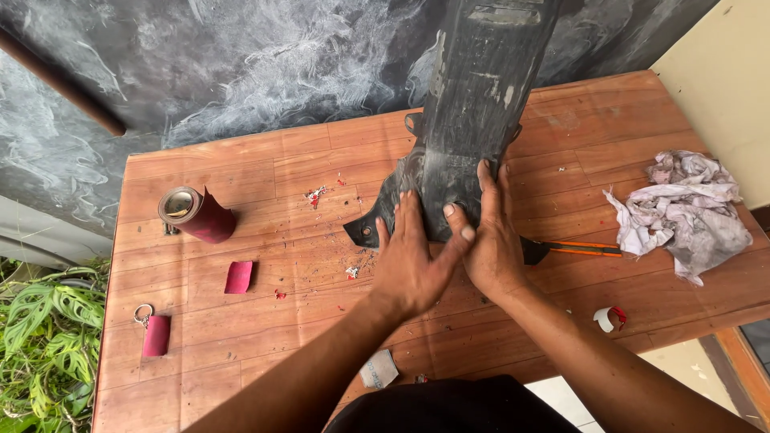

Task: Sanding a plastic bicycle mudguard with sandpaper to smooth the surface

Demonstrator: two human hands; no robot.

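Both hands, left hand (409, 261) and right hand (491, 240), press spread fingers flat on black panel (469, 120), its long axis running away toward the wall.

Bare table (265, 337) left; sandpaper roll (196, 214) and rag (686, 210) flank the sides.

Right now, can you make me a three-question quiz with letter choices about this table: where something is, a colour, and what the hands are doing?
1. Where is the crumpled rag?
A. right side of the table
B. left side by the plants
C. under the black panel

2. What colour is the sandpaper roll?
A. blue
B. dark red
C. yellow

3. What are the hands doing?
A. lifting the roll
B. pressing flat on the black panel
C. hanging off the table

Answers: 1 A, it lies near the right edge. 2 B, its outside is dark red. 3 B, the left hand and right hand lie open on the black panel.
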